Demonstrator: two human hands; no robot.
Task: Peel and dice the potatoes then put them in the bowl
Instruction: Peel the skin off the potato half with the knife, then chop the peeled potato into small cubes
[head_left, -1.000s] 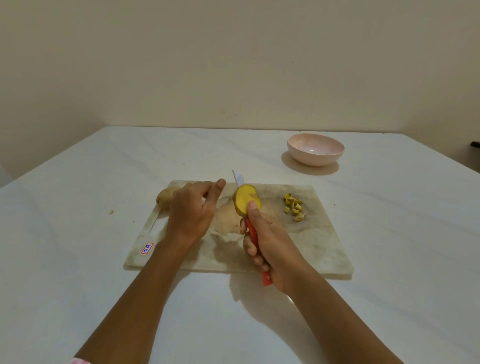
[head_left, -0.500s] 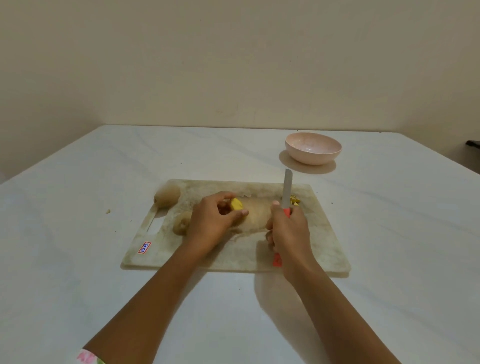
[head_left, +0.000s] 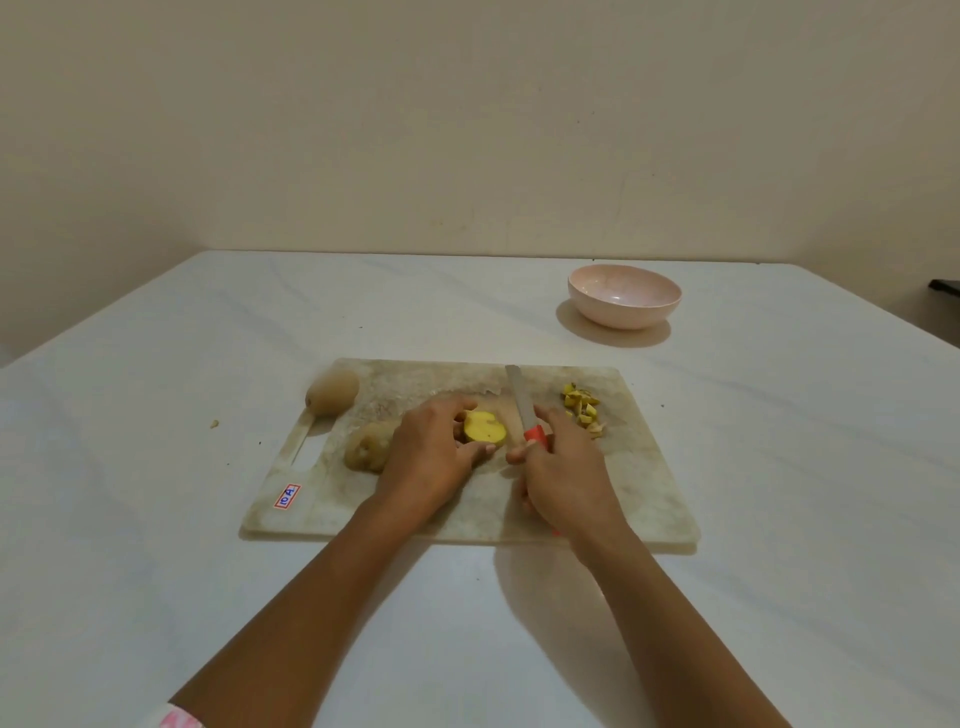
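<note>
Head-camera view, looking down at a white tabletop (head_left: 156, 519). A pale, stained rectangular cutting board (head_left: 639, 483) lies at its centre, with a small red and blue sticker (head_left: 287, 496) near its front left corner.

The person's left hand (head_left: 431, 457) rests on the board, its curled fingers and thumb pinching a peeled yellow potato piece (head_left: 484, 428) that sits cut face up. Just to the right, the right hand (head_left: 566, 467) is clenched around the red handle of a small knife (head_left: 524, 410), whose blade points away from the person, beside the piece.

A small pile of yellow diced potato (head_left: 582, 408) lies near the board's far right. A brown unpeeled potato chunk (head_left: 366, 452) sits just left of the left hand. A whole pale potato (head_left: 332, 392) rests at the far left corner. A round pink bowl (head_left: 623, 317) stands beyond the board, well apart.
</note>
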